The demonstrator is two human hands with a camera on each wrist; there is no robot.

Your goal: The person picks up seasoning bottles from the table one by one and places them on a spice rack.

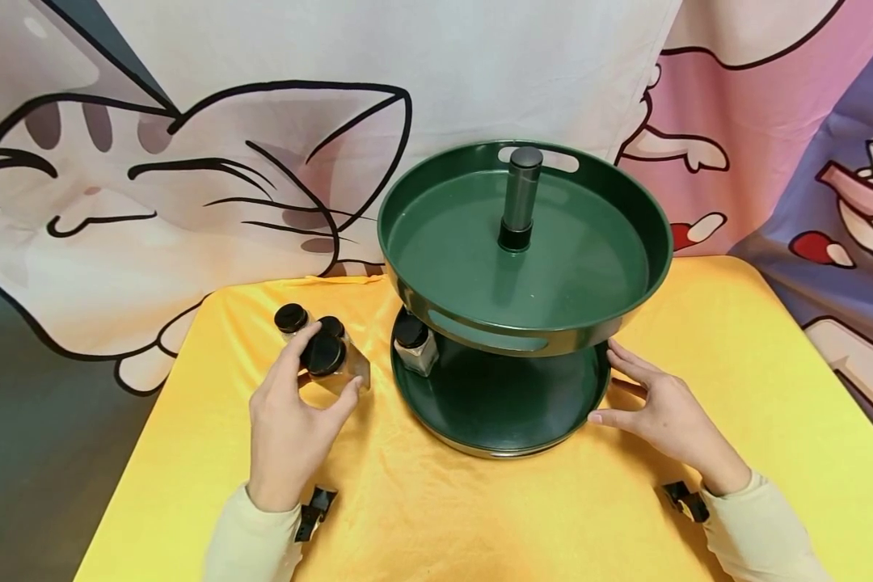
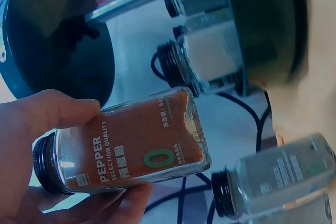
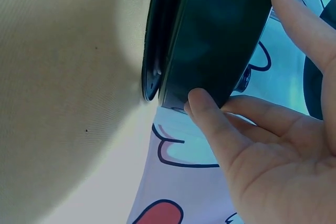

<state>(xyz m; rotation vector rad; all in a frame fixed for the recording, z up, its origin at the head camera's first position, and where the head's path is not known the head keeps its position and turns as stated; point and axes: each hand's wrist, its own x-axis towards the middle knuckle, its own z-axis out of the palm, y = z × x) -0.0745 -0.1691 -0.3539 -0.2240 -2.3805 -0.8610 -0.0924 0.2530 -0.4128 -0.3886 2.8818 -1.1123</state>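
Note:
My left hand (image 1: pixel 291 432) pinches a square glass pepper jar (image 2: pixel 131 142) between thumb and fingers. Reddish-brown powder fills it, under a black lid. The jar is held left of a green two-tier round tray stand (image 1: pixel 473 408). Against the right outer side of the lower tray rest the spread thumb and fingertips of my right hand (image 1: pixel 658 416). A black-lidded jar of pale powder (image 1: pixel 416 346) stands at the lower tray's left edge; the left wrist view shows further jars (image 2: pixel 199 1) behind it.
Two more black-lidded jars (image 1: pixel 291 319) stand on the yellow-clothed table (image 1: pixel 436 517), just beyond my left hand. The upper tray (image 1: pixel 451 267) overhangs the lower one, with a dark post (image 1: pixel 521 198) rising from it. A cartoon-printed curtain (image 1: pixel 480 73) hangs behind.

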